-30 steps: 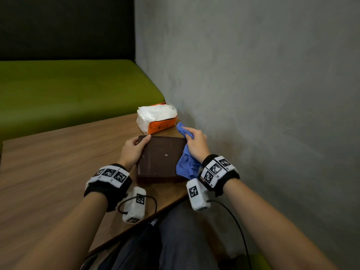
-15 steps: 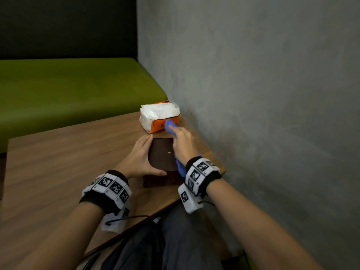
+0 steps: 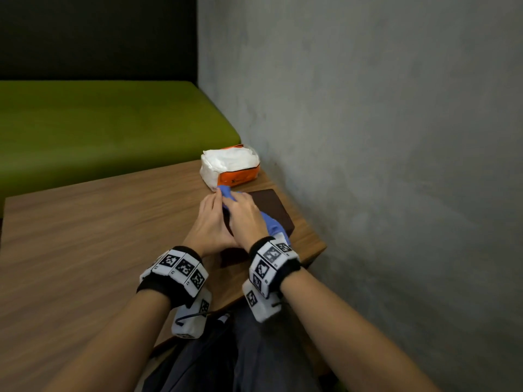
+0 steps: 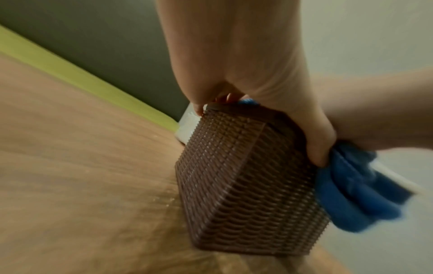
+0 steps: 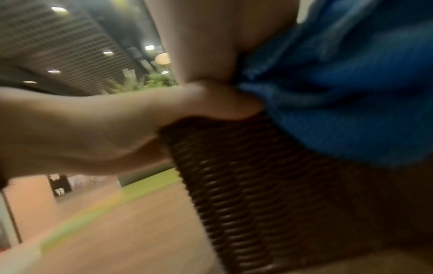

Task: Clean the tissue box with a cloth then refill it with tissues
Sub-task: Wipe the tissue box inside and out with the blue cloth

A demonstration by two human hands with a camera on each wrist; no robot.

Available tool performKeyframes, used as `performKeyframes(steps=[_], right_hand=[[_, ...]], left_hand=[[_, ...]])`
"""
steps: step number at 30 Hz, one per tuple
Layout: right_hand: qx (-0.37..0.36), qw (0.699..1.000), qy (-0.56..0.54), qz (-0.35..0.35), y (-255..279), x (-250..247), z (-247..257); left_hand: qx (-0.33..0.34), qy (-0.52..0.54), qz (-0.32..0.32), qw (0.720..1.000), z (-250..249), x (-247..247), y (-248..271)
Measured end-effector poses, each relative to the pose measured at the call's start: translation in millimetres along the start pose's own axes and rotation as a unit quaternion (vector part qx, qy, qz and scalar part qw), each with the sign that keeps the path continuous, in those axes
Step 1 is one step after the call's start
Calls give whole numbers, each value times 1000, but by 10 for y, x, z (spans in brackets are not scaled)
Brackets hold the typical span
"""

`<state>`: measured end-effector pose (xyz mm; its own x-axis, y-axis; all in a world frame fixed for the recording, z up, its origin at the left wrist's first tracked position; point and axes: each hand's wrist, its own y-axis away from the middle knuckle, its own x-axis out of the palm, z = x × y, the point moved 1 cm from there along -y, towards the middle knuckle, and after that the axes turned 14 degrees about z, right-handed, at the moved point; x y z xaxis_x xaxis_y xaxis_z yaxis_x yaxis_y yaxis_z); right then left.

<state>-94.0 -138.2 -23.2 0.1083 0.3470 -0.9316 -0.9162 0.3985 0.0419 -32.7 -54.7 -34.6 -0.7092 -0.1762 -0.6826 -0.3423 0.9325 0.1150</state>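
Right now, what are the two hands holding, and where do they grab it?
The left hand grips the brown tissue box by its top left edge. The right hand presses the blue cloth onto the box's top.

No text can be read — the orange tissue pack (image 3: 237, 176), upper centre, bears only a small dark mark, illegible.

The woven-pattern plastic tissue box (image 4: 246, 178) is dark brown, the crumpled cloth (image 4: 358, 187) is blue, and the soft tissue pack (image 3: 230, 168) is white and orange.
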Motion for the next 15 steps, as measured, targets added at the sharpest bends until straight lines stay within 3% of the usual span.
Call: performKeyframes(steps=[2,4,7,9,13,15], right_hand=[[-62,998,13,14,110,17,-35],[-73,996,40,13,222,-54,-262],[19,999,37,-29,152,-187,-578],[54,998,20,-29,3,-179,-480],[-47,999,0,13,-3,-1,-76],[-63,997,23,31,99,-29,-98]], left_hand=[[-5,4,-11,1000,37,-25,12],[-11,0,-16,1000,63,-25,3],[-13,2,-23,1000,35,15,-15],[-21,8,-30,999,9,32,-15],[-18,-5,-26,999,-2,27,-1],[-13,5,-25,1000,48,26,35]])
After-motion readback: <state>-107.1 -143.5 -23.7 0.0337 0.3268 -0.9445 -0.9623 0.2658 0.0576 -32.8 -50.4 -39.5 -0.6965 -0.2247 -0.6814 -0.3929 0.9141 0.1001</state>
